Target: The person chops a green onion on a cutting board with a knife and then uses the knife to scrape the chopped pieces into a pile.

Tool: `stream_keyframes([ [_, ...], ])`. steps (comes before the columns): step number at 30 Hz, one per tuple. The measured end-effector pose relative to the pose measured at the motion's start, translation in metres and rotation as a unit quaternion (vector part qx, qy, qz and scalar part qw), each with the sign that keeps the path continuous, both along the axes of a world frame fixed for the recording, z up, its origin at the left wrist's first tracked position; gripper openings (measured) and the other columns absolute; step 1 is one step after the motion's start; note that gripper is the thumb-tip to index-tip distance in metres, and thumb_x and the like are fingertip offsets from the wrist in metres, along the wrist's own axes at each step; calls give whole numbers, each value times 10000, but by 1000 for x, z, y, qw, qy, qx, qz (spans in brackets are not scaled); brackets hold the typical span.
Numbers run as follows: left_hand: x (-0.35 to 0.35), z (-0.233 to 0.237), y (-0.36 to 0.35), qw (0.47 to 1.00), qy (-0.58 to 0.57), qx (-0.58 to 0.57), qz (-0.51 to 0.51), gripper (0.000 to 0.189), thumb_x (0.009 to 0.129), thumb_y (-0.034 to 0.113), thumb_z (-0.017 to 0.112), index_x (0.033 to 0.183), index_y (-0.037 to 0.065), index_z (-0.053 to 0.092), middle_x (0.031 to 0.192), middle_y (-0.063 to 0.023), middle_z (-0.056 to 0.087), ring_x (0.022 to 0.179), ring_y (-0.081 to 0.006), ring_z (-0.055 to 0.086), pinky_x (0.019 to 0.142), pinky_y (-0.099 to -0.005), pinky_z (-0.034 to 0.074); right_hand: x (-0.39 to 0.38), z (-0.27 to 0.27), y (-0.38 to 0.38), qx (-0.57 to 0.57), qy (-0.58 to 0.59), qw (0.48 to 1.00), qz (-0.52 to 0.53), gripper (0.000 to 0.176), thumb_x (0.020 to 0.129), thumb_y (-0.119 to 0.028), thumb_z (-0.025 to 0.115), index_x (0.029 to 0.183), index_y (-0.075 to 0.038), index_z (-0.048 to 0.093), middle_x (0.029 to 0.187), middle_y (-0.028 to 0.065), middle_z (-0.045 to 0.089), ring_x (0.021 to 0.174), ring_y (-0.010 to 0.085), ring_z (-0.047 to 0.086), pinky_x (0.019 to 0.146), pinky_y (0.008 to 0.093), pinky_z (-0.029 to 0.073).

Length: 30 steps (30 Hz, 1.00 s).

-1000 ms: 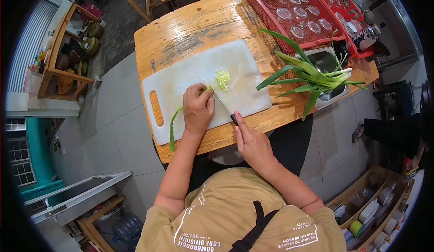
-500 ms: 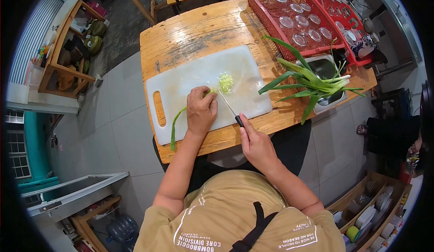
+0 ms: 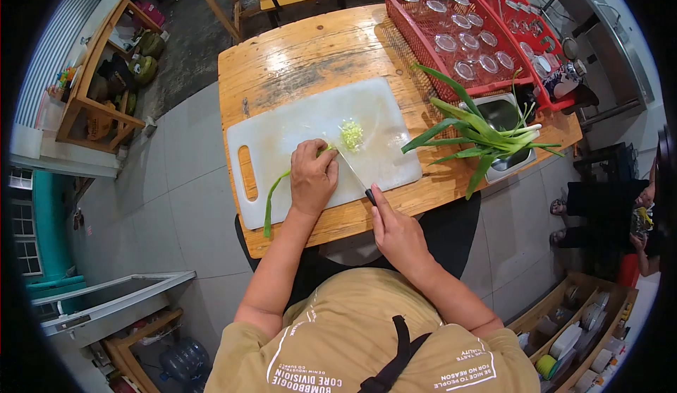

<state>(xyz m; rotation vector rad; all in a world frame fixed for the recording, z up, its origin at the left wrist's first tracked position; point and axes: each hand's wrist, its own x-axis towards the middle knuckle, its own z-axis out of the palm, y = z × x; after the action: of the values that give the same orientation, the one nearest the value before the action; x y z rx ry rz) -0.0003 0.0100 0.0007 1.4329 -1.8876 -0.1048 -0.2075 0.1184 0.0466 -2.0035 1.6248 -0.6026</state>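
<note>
My left hand (image 3: 314, 176) is closed around a green onion stalk (image 3: 270, 206), whose long end trails toward the lower left edge of the white cutting board (image 3: 282, 128). My right hand (image 3: 396, 231) grips the black handle of a knife (image 3: 355, 172). The blade's tip lies on the board beside my left fingertips. Just beyond the tip sits a small heap of chopped green onion (image 3: 351, 134). More whole green onions (image 3: 486, 133) lie across a metal container (image 3: 502, 114) to the right.
A red crate (image 3: 416, 33) of upturned glasses stands at the back right of the wooden table (image 3: 303, 40), with a second red basket (image 3: 518, 22) behind it. Another person (image 3: 610, 206) is at the far right. A wooden shelf (image 3: 571, 336) is at lower right.
The knife and my right hand have shifted slightly left and down, with the blade closer to my left fingertips. The person at the far right shows more fully.
</note>
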Motion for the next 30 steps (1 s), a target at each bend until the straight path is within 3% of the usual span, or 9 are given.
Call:
stream_keyframes([
  [2, 0, 0, 0, 1000, 4, -1, -2, 163, 834, 3, 764, 988, 41, 803, 1123, -117, 699, 1124, -323, 669, 994, -468, 525, -6, 7, 5, 38, -3, 999, -5, 537, 1138, -217, 598, 1650, -76, 518, 757, 224, 708, 691, 436, 715, 648, 545, 569],
  [14, 1, 1, 0, 1000, 10, -8, -10, 128, 818, 34, 775, 945, 48, 786, 1126, -119, 705, 1135, -324, 662, 983, -465, 527, 8, -16, -28, 26, -56, 998, -7, 502, 1150, -241, 589, 1626, -86, 550, 769, 276, 711, 702, 482, 711, 667, 583, 551],
  [18, 2, -1, 0, 1000, 18, -12, -5, 124, 816, 33, 772, 938, 48, 780, 1126, -117, 705, 1132, -322, 663, 979, -462, 528, 7, 3, -29, 45, -99, 994, -9, 487, 1153, -235, 580, 1616, -85, 559, 782, 287, 712, 721, 496, 711, 671, 590, 545],
  [20, 2, -1, 0, 1000, 22, -13, -4, 123, 813, 32, 770, 935, 49, 775, 1125, -114, 706, 1131, -319, 664, 973, -459, 525, 3, 5, -26, 51, -113, 992, -29, 469, 1160, -218, 588, 1619, -125, 574, 776, 307, 668, 709, 498, 689, 678, 536, 531],
  [27, 1, -1, 0, 1000, 24, -11, -4, 135, 812, 36, 765, 945, 52, 774, 1127, -108, 704, 1127, -313, 663, 972, -458, 521, 3, -2, -22, 28, -89, 995, -24, 477, 1157, -216, 591, 1624, -124, 568, 797, 311, 691, 737, 506, 703, 690, 544, 540],
  [30, 1, 0, 0, 1000, 26, -16, -3, 135, 815, 40, 759, 949, 47, 773, 1123, -106, 700, 1122, -316, 662, 971, -459, 519, 1, -6, -20, 10, -54, 998, -3, 506, 1144, -226, 593, 1632, -97, 543, 785, 273, 719, 721, 487, 717, 676, 589, 555],
])
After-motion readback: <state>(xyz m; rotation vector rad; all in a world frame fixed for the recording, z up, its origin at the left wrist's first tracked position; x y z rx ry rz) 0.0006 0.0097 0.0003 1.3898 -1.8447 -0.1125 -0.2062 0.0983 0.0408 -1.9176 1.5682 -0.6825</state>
